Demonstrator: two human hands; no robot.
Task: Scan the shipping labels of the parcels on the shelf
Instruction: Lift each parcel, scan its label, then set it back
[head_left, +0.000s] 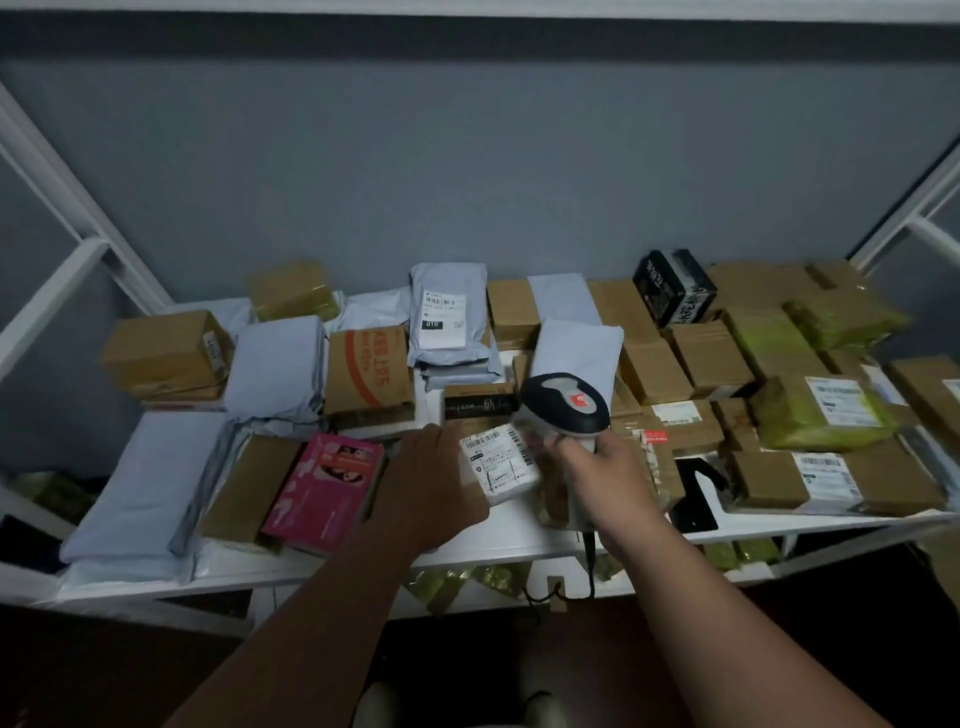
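My right hand (605, 470) grips the handle of a grey and black barcode scanner (566, 402), whose head points down and left. Just below the scanner's head lies a small parcel with a white shipping label (501, 460) facing up. My left hand (431, 483) rests on the left side of that parcel, fingers laid flat along its edge. Many other parcels cover the white shelf (519, 535): brown boxes, grey mailer bags and a pink box (324, 486) to the left of my left hand.
A grey mailer with a label (444, 317) stands at the back middle. Brown boxes and yellow-green wrapped parcels (821, 415) crowd the right side. A black box (672, 286) sits at the back right. The scanner's cable (589, 566) hangs over the shelf's front edge.
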